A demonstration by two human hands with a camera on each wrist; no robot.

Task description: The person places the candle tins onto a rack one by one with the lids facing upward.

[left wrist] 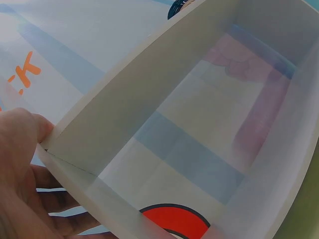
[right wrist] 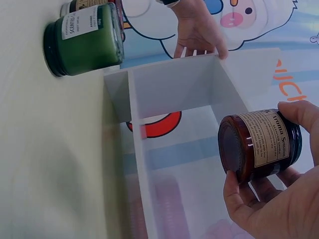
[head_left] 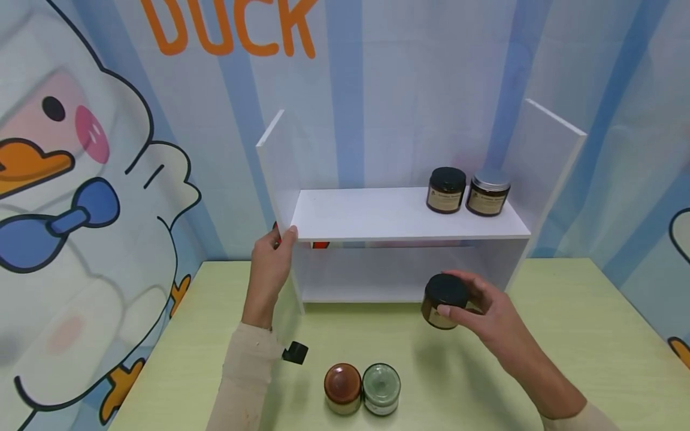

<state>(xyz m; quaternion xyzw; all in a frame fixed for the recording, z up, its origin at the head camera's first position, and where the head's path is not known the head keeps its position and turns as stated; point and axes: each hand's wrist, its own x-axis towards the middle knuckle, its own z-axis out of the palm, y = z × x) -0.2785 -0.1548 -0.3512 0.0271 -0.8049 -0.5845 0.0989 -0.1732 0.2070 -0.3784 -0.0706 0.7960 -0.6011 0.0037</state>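
Note:
In the head view my right hand (head_left: 487, 308) holds a dark amber candle jar (head_left: 444, 299) with a black lid, in front of the lower opening of a white shelf (head_left: 377, 218). The right wrist view shows this jar's beige label (right wrist: 266, 137) and my fingers and thumb spread round the glass. My left hand (head_left: 272, 266) grips the shelf's left side panel, thumb at the front edge and fingers on the outer face (left wrist: 60, 199). On the upper board stand a black-lidded jar (head_left: 446, 190) and a silver-lidded jar (head_left: 487, 193), side by side at the right.
Near the front of the pale table (head_left: 178, 359) stand a brown-topped jar (head_left: 342, 388) and a green jar (head_left: 381, 388), close together. A small black piece (head_left: 295, 352) sits by the left sleeve. Behind the shelf hangs a blue striped backdrop (head_left: 399, 90) with a cartoon duck.

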